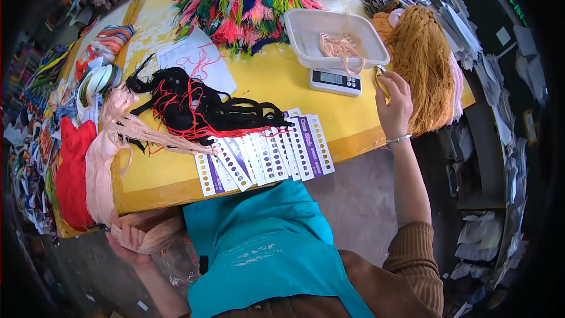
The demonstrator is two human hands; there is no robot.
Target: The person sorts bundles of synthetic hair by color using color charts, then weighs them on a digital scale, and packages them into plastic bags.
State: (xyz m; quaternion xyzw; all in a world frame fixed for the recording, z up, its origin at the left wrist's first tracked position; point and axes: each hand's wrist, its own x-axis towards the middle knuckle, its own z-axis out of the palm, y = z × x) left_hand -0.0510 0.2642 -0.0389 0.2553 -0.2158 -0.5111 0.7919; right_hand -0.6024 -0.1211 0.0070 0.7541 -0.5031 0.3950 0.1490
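At the table's front left edge my left hand (130, 242) is closed around a skein of pale peach thread (162, 231), which hangs beside the apron. My right hand (395, 106) is at the right, fingers closed on a small yellow tool (384, 85) with a metal tip; the fingers partly hide it. Just left of that hand is a digital scale (334, 81), its digits too blurred to read. A white plastic tub (303, 53) rests on it, with loose peach thread (340, 46) inside and some strands over the rim.
Black thread with red strands (194, 103) covers the middle of the yellow table (265, 76). Punched cards (271, 154) fan along the front edge. Red thread (76, 171) and pink thread (101, 171) hang at left. Golden-brown thread (421, 65) lies right; multicoloured thread (250, 0) behind.
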